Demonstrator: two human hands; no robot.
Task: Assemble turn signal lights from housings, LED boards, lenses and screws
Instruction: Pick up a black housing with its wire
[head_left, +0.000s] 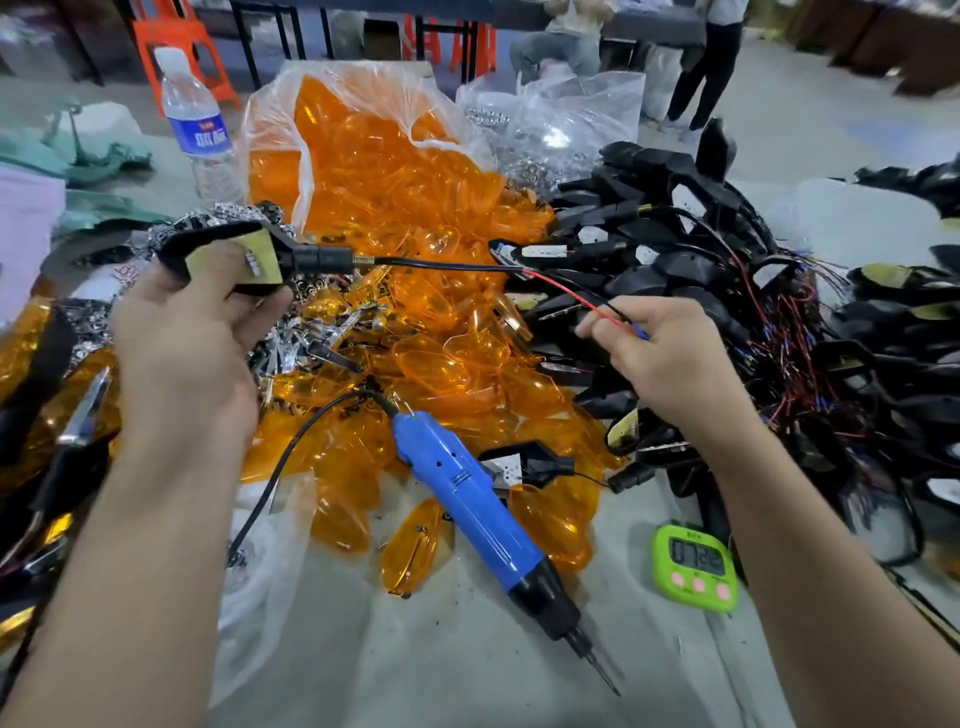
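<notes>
Lying among orange lenses (426, 358), a blue screwdriver (467, 499) sits near a green timer (696, 566).

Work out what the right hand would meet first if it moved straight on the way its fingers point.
Probably the pile of black housings just beyond the right hand, which pinches a red wire. The hand may be above the pile, so depth is uncertain.

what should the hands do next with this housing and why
Probably draw the right hand back to free the red wire from the pile of black housings. The left hand grips a housing whose lead runs across that pile to the right hand's pinch. A lens would likely follow, since its board shows uncovered.
</notes>
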